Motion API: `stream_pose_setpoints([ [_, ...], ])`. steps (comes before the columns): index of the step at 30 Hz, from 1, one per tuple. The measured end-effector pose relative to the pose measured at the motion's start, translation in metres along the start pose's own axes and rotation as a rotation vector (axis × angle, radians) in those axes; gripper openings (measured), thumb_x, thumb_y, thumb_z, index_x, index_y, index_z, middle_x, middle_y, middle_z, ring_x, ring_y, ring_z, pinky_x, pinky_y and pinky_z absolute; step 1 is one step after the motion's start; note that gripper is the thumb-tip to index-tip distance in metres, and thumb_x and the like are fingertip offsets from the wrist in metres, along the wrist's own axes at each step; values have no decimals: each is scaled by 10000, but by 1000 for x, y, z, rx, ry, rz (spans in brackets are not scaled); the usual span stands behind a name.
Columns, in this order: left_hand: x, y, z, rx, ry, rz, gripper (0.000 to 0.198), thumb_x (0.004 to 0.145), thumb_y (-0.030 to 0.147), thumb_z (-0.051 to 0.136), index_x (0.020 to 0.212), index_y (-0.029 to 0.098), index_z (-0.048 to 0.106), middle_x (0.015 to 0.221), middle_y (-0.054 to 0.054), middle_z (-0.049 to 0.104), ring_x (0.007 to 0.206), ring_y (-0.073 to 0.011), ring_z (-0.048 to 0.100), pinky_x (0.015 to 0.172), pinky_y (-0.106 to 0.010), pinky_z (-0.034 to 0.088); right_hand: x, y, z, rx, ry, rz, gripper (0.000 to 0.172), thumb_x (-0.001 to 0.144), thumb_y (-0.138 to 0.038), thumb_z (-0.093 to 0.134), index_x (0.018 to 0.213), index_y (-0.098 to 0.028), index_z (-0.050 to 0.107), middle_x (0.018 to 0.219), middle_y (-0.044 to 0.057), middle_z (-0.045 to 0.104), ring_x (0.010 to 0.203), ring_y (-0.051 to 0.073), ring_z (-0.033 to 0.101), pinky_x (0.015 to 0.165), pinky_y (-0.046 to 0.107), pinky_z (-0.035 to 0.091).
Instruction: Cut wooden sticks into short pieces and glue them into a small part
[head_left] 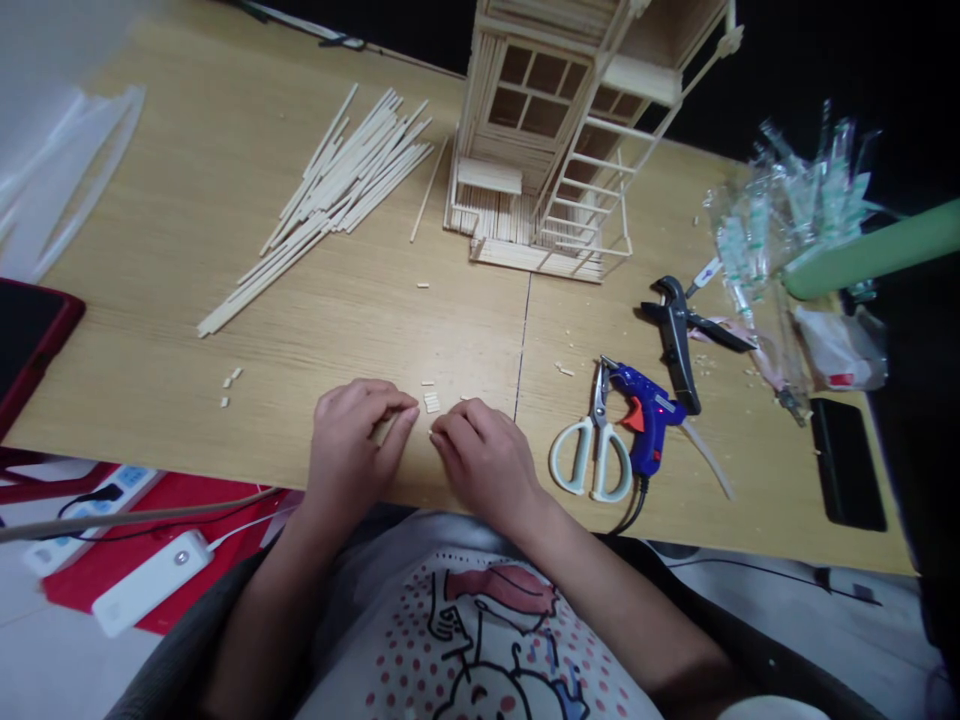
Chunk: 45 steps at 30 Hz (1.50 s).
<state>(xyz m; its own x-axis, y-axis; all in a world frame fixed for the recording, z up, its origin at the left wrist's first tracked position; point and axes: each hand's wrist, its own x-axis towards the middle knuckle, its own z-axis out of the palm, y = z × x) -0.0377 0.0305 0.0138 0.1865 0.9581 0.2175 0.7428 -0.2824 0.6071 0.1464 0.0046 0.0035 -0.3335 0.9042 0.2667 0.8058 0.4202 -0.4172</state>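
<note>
My left hand [364,435] rests at the table's front edge, thumb and forefinger closed in a pinch; what lies between them, if anything, is too small to make out. Facing it, my right hand [484,455] is also pinched, and a tiny pale bit, apparently a cut stick piece [431,434], shows at its fingertips. A little group of short cut stick pieces [431,402] lies on the wood between the two hands. One more short piece [427,383] sits just beyond that group.
A wooden stick model house [525,150] stands at the back, with a pile of long sticks [352,180] left of it. To the right lie scissors [598,440], a blue glue gun [649,415], a black cutter [675,340], plastic wrappers [787,210] and a phone [847,465].
</note>
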Motion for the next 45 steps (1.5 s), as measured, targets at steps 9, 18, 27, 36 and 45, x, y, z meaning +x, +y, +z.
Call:
stream_pose_setpoints([
  [9,20,-3,11,30,-23,15,211,996,274,571,1033,226,773,1031,-63,726,1000,-234,673,940,-437,447,-7,11,-9,-27,-80,52,158,1029,-194,543,925,-185,662,907,75,661,799,211,599,697,330,430],
  [18,18,-5,10,8,-25,24,215,1001,259,566,1038,223,774,1025,-58,725,1016,-234,667,941,-434,459,23,21,-17,-3,40,192,247,1022,-172,474,1173,-157,669,1052,125,632,899,241,591,782,361,487],
  [27,17,-8,11,7,-28,33,207,996,257,574,1015,226,777,1032,-57,720,1015,-233,660,940,-432,460,26,10,-5,66,-23,126,314,1021,-156,435,1137,-204,722,986,91,588,882,219,560,775,332,483],
  [36,16,-8,12,17,-16,61,200,991,237,584,1020,210,779,1031,-61,719,1013,-239,660,931,-433,453,23,7,-5,72,-15,115,304,1015,-149,434,1113,-177,720,978,99,588,871,223,561,774,341,488],
  [45,15,-9,11,6,-12,58,207,993,236,580,1032,206,781,1040,-64,719,1013,-239,661,931,-431,458,21,5,-4,73,6,123,316,1032,-165,422,1163,-166,710,1002,112,603,873,230,571,774,350,484],
])
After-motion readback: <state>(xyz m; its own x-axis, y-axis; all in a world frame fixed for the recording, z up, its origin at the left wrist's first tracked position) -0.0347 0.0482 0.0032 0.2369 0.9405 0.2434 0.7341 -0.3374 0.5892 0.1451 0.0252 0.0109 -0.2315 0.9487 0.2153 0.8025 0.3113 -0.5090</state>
